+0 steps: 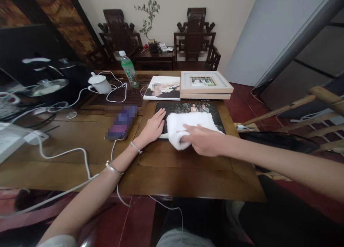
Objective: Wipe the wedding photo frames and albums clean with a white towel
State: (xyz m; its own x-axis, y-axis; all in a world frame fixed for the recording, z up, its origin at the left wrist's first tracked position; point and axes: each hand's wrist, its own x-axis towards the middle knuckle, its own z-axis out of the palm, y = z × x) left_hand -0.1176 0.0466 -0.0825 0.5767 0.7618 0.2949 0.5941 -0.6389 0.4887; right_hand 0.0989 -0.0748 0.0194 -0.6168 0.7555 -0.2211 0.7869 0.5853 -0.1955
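A dark photo panel showing two people lies flat on the wooden table. Over its front part spreads a folded white cloth, which hides much of the picture. My right hand grips the near edge of this cloth, thumb and fingers bent around it. On the panel's left edge rests my left hand, its fingers stretched out flat and nothing held in it. Two bracelets circle my left forearm.
Behind the panel are a white-edged photo and stacked frames. A plugged-in phone lies left of my hand. Farther back stand a green bottle and a lidded white cup. White cables cross the table's left side.
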